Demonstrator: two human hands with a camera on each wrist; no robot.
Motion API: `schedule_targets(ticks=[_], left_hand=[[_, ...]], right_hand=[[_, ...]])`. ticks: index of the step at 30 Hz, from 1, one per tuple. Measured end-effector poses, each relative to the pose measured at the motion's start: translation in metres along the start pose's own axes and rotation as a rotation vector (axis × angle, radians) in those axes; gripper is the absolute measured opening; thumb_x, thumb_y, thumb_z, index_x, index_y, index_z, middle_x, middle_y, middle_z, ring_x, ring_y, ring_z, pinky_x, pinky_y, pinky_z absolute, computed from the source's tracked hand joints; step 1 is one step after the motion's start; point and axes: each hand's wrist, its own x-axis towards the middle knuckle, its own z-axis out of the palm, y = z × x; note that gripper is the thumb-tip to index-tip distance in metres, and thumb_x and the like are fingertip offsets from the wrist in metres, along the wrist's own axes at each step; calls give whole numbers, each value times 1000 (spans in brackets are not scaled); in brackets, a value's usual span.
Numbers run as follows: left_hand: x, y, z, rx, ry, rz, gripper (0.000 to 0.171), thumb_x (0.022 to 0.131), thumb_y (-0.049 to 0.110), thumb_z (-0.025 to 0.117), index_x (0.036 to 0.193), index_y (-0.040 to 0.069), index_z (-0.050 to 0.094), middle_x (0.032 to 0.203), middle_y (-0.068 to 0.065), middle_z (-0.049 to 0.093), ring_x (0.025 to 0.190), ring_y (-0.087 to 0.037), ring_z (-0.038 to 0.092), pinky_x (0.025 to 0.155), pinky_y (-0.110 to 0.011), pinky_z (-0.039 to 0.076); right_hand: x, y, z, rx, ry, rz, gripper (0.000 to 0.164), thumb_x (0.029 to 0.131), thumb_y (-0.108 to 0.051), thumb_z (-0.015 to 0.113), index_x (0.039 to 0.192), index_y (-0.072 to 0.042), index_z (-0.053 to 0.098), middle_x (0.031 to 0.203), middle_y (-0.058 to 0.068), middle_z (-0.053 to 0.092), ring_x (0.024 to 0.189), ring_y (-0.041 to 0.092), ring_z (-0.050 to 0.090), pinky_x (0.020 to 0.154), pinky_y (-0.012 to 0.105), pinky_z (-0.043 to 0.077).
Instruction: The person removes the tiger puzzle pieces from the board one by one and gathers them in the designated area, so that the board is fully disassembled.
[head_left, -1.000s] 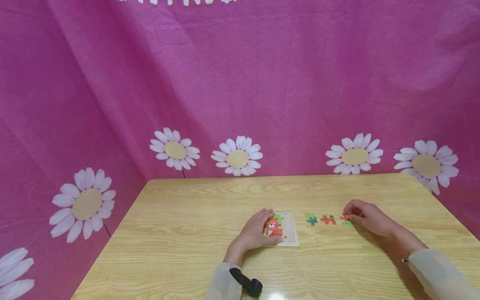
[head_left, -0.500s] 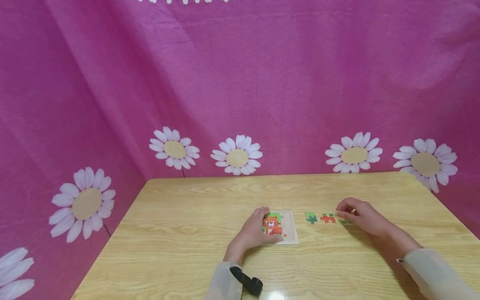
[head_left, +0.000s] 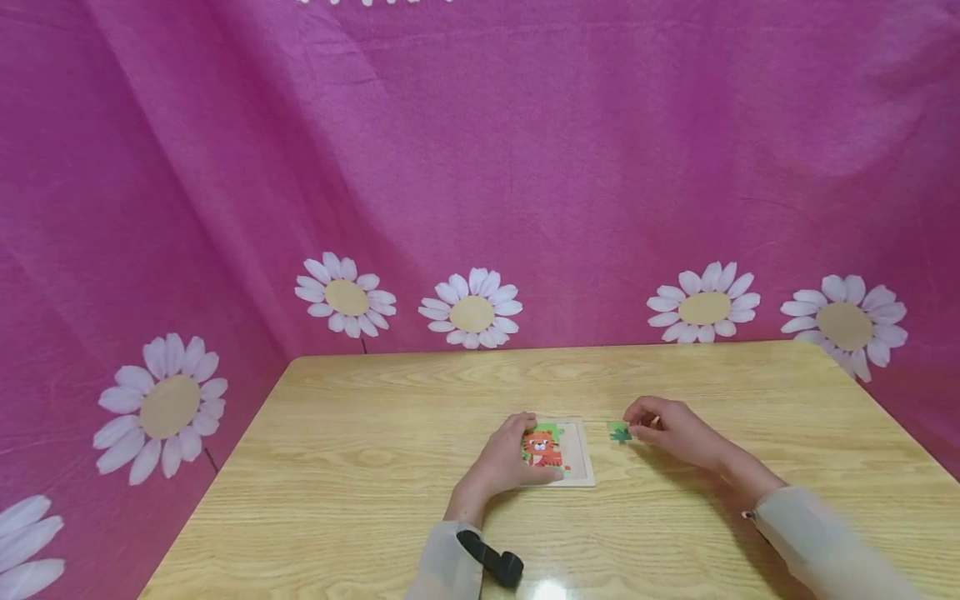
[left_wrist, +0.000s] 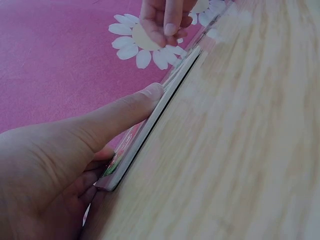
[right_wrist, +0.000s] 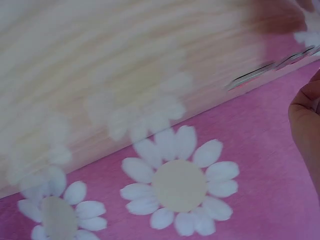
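A small square wooden jigsaw puzzle tray (head_left: 579, 480) with an orange tiger picture lies on the table, its right strip bare wood. My left hand (head_left: 501, 460) grips it from the left side, thumb along the near edge, fingers at the far side; in the left wrist view the thumb (left_wrist: 135, 106) presses on the rim. My right hand (head_left: 678, 433) is right of the tray, thumb and forefinger close together beside a green puzzle piece (head_left: 619, 432). I cannot tell whether these fingertips hold a piece. The right wrist view shows a thin puzzle piece (right_wrist: 252, 76) edge-on.
The light wood-grain table (head_left: 390, 417) meets a pink curtain (head_left: 570, 183) with white daisies at its back edge. A black strap (head_left: 491, 560) sits on the left sleeve.
My right hand has moved left along the row of pieces, from the rightmost one to beside the green one, and now covers where the red ones lay. My left hand stays on the puzzle tray.
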Motion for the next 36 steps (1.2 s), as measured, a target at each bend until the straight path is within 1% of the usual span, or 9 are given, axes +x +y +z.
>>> schedule_targets(ticks=[7, 9, 15, 20, 23, 26, 30, 36], left_hand=[[1, 1, 1, -31, 0, -27, 87, 73, 42, 84, 142, 5, 47, 153, -7, 41, 141, -28, 39, 117, -48, 36], [1, 1, 2, -29, 5, -32, 86, 73, 43, 85, 141, 6, 47, 153, -7, 41, 141, -28, 40, 116, -48, 36], [0, 0, 3, -27, 16, -40, 86, 72, 45, 85, 140, 7, 48, 151, -5, 43, 138, -27, 42, 114, -48, 39], [1, -1, 3, -26, 18, -35, 86, 72, 46, 85, 140, 8, 48, 151, -5, 43, 137, -26, 43, 114, -48, 39], [1, -1, 3, -26, 14, -29, 85, 73, 46, 84, 140, 8, 48, 151, -5, 43, 137, -26, 44, 113, -48, 40], [2, -2, 2, -23, 3, -17, 84, 74, 46, 83, 140, 8, 48, 151, -5, 43, 137, -26, 43, 114, -47, 39], [3, -4, -3, -27, -28, -6, 81, 77, 43, 82, 142, 8, 48, 153, -4, 42, 141, -26, 40, 116, -47, 37], [3, -8, -13, -86, -80, -41, 73, 80, 36, 80, 143, 14, 49, 154, -1, 42, 141, -25, 40, 117, -47, 36]], right_hand=[[17, -14, 20, 19, -33, -65, 7, 91, -8, 66, 97, -4, 64, 84, 0, 66, 77, -5, 51, 64, 17, 46], [21, -18, 26, 23, -51, -72, 6, 91, -8, 66, 97, -5, 64, 85, 0, 66, 78, -5, 51, 65, 17, 47], [37, -26, 41, 42, -85, -85, 7, 92, -8, 66, 97, -5, 64, 88, 2, 68, 80, -3, 55, 70, 18, 51], [48, -30, 52, 46, -94, -121, 8, 90, -4, 66, 97, -1, 63, 88, 6, 70, 81, 0, 59, 73, 18, 54], [53, -33, 56, 39, -109, -115, 11, 90, -4, 66, 99, 0, 62, 89, 8, 70, 82, 2, 60, 74, 18, 54], [55, -37, 58, 23, -117, -82, 11, 90, -5, 66, 100, 0, 62, 89, 6, 69, 82, 4, 58, 73, 18, 53], [58, -38, 60, 2, -115, -64, 11, 89, -5, 67, 99, -2, 62, 88, 4, 67, 81, 4, 56, 72, 18, 52], [60, -39, 63, -21, -132, -56, 12, 89, -5, 68, 98, -4, 61, 87, 2, 64, 79, 3, 53, 70, 17, 50]])
